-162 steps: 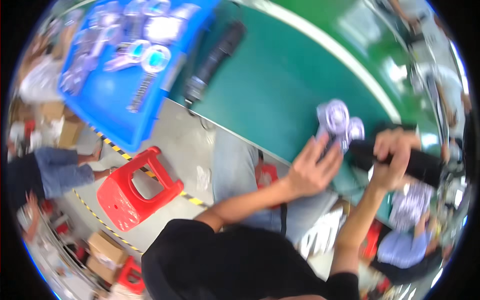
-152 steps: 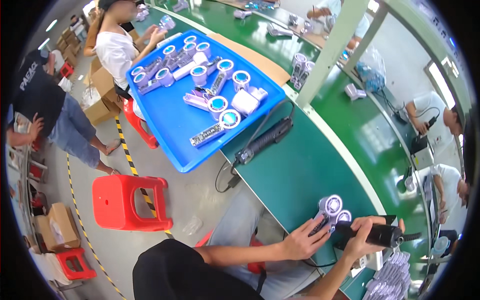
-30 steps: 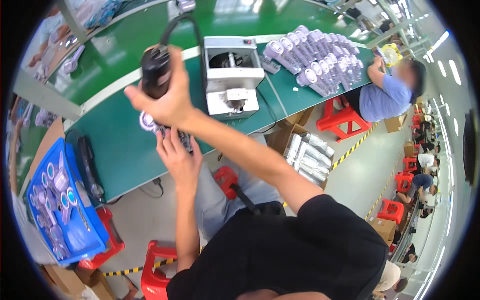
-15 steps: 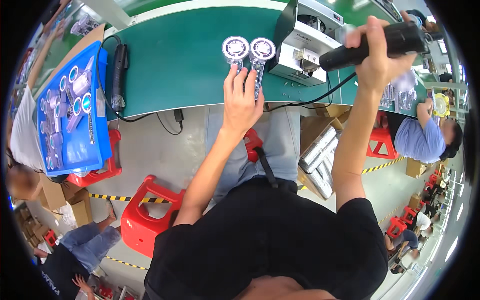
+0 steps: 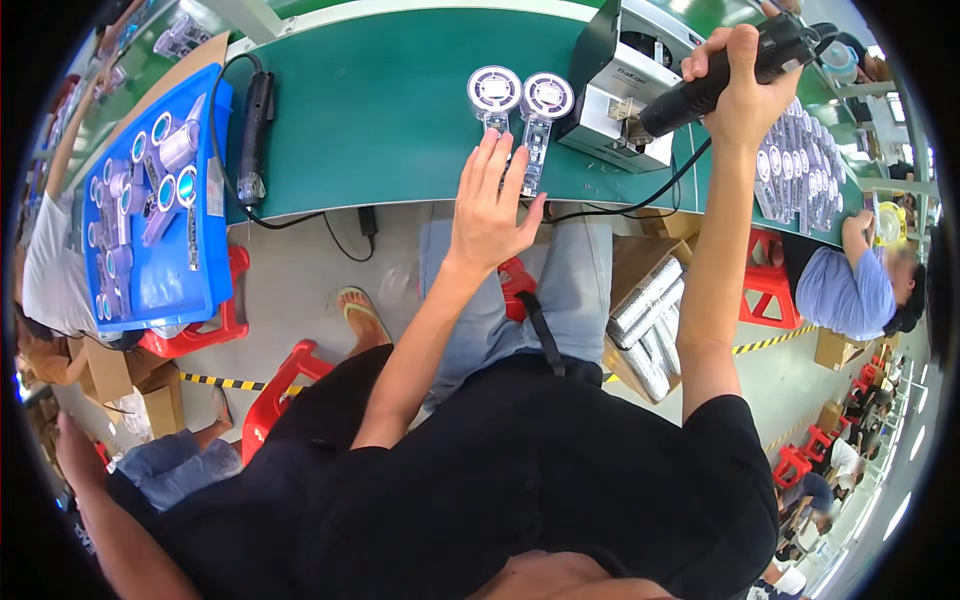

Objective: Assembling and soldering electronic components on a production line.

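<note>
Side by side on the green table lie two handheld-fan-shaped units with round white heads and clear handles, the left unit (image 5: 494, 90) and the right unit (image 5: 548, 96). My left hand (image 5: 486, 210) rests over their handles, fingers stretched out and slightly apart, hiding much of the left handle. Wrapped round a black electric screwdriver (image 5: 690, 103) is my right hand (image 5: 745, 100). The screwdriver's front end is at the outlet of a grey-white screw feeder (image 5: 618, 85); its tip is hard to make out there.
A blue bin (image 5: 216, 210) of similar units stands left, beside another black screwdriver (image 5: 257, 130). Rows of units (image 5: 800, 170) lie right, near a person in blue (image 5: 840, 280). A cable (image 5: 600, 212) runs along the table's front edge. Someone in black (image 5: 260, 490) is close behind my left.
My right hand has brought the screwdriver's front end to the feeder outlet. My left hand stays at the units, fingers straighter. A person in black has appeared at lower left, covering part of the stool.
</note>
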`<state>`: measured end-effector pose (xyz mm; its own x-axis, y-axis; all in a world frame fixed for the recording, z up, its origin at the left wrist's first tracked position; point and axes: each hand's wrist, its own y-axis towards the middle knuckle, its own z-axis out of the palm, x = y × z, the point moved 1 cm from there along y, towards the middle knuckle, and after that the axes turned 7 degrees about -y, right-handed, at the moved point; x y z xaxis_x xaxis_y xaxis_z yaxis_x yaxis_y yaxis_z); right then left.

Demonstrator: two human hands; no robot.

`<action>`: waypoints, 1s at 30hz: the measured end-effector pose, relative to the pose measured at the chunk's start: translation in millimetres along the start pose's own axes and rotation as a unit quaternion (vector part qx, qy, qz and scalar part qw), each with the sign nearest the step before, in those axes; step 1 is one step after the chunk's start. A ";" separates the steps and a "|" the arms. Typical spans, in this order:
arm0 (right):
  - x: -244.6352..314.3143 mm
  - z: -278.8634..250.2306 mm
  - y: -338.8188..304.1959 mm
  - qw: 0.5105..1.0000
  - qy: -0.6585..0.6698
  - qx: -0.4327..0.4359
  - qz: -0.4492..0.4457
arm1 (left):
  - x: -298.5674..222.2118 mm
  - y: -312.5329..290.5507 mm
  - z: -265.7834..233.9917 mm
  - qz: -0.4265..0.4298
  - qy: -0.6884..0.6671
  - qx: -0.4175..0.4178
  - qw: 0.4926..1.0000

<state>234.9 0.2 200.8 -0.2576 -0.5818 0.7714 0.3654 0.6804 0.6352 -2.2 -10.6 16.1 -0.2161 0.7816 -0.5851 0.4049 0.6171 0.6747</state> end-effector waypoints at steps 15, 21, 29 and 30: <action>-14.3 136.3 -20.4 0.999 0.048 0.010 0.012 | 0.8 -1.0 -1.0 -0.003 0.015 0.021 1.000; -13.8 150.1 -20.9 0.999 -0.010 0.036 -0.008 | 1.7 -1.0 0.7 -0.003 0.014 0.016 1.000; -8.7 153.0 -22.6 0.997 -0.051 0.050 -0.019 | 2.7 -2.0 0.4 -0.005 0.013 0.017 1.000; -8.3 153.1 -22.8 0.996 -0.062 0.061 -0.034 | 2.4 -1.6 0.3 -0.008 0.012 0.020 1.000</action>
<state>91.7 57.7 185.6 -0.3900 -0.5734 0.7205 0.2337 0.6952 0.6798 -3.1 -9.7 13.5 -0.2447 0.7741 -0.5839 0.4359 0.6257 0.6469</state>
